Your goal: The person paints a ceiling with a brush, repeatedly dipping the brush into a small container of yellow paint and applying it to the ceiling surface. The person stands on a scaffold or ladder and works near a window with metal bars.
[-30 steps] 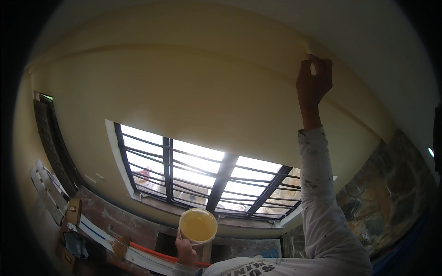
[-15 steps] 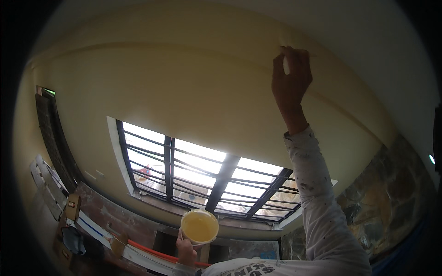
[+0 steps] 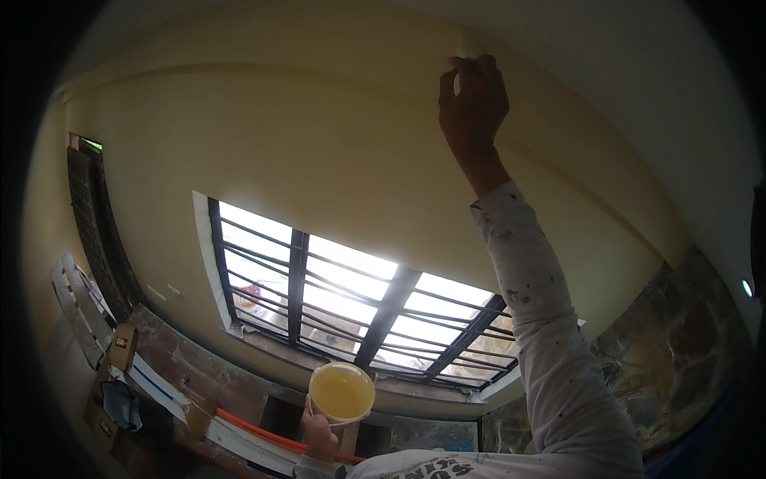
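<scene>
My left hand is closed on the side of a small white bucket, low in the middle of the view. Pale yellow paint shows inside it. My right arm stretches up in a paint-spotted white sleeve. At its end my right hand is closed, fingers pinched together, up against the top of the yellow wall near the pale ceiling. Whatever the right fingers hold is hidden by the hand; a lighter patch shows just above the fingertips.
Below the wall's middle is a barred window. Rough stonework covers the lower right. At the left stand a dark upright frame and a pale slatted piece. Orange tubing and a cardboard box lie below.
My right hand has moved up and to the left along the top of the wall. The left hand and bucket have hardly moved; the view has shifted slightly.
</scene>
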A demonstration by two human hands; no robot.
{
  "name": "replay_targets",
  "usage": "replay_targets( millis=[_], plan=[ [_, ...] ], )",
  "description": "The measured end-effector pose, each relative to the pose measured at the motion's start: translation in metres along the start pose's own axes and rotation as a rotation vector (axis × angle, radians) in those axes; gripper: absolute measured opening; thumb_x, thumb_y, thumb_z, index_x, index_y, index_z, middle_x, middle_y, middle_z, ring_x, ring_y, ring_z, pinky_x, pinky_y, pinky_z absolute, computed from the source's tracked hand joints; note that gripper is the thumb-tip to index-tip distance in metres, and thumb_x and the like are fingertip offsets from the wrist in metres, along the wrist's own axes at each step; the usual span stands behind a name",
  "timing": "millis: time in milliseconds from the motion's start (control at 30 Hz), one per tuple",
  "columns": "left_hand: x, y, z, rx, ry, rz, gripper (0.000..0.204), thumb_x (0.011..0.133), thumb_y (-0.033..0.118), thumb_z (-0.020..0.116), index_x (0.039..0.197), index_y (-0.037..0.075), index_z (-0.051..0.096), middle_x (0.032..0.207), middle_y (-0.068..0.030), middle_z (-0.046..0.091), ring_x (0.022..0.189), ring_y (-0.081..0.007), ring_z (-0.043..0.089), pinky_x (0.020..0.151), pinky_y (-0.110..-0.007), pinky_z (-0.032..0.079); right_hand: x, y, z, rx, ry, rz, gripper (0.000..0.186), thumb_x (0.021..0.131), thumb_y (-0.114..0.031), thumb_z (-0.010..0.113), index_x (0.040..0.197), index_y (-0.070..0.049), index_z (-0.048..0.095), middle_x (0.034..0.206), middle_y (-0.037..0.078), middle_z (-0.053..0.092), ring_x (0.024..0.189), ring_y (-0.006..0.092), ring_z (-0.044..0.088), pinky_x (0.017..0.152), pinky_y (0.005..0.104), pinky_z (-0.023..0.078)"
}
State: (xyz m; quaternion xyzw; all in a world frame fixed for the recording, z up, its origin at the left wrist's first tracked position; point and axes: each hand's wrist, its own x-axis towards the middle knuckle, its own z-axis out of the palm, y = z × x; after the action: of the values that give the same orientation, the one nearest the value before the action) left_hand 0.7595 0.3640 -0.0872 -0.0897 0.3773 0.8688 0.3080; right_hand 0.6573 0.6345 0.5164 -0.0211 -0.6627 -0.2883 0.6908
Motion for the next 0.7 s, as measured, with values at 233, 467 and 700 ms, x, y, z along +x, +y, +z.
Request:
replay_targets(
  millis=[233,467,700],
  plan=[
    [0.001,-0.001,-0.004,0.006,-0.027,0.001,0.076,0.092,-0.008,0.031,0.164,0.014,0.038,0.15,-0.0181,0.052,0.124,-0.042,0.067,0.076,-0.065,0.068,-0.005,0.011,-0.008,-0.028,0.019,0.046,0.014,0.092,-0.015,0.074,0.104,-0.009,0.076,0.106,0.007,0.061,0.096,0.0269,0.066,0.075,0.0426,0.06],
    [0.007,-0.006,-0.005,-0.027,-0.092,0.006,0.076,0.091,-0.008,0.031,0.164,0.013,0.037,0.149,-0.0187,0.053,0.123,-0.0414,0.067,0.076,-0.064,0.069,-0.007,0.02,-0.017,-0.033,0.009,0.079,0.013,0.091,-0.014,0.075,0.103,-0.009,0.076,0.104,0.007,0.061,0.094,0.0269,0.066,0.073,0.0417,0.06],
    [-0.005,0.008,0.018,0.001,-0.075,-0.016,0.072,0.093,-0.007,0.03,0.162,0.011,0.038,0.147,-0.0192,0.055,0.122,-0.0409,0.069,0.076,-0.063,0.069,-0.011,0.036,-0.024,-0.029,0.097,0.072,0.014,0.089,-0.011,0.074,0.102,-0.011,0.079,0.097,0.006,0.062,0.086,0.0248,0.068,0.073,0.0403,0.057]
  ],
)
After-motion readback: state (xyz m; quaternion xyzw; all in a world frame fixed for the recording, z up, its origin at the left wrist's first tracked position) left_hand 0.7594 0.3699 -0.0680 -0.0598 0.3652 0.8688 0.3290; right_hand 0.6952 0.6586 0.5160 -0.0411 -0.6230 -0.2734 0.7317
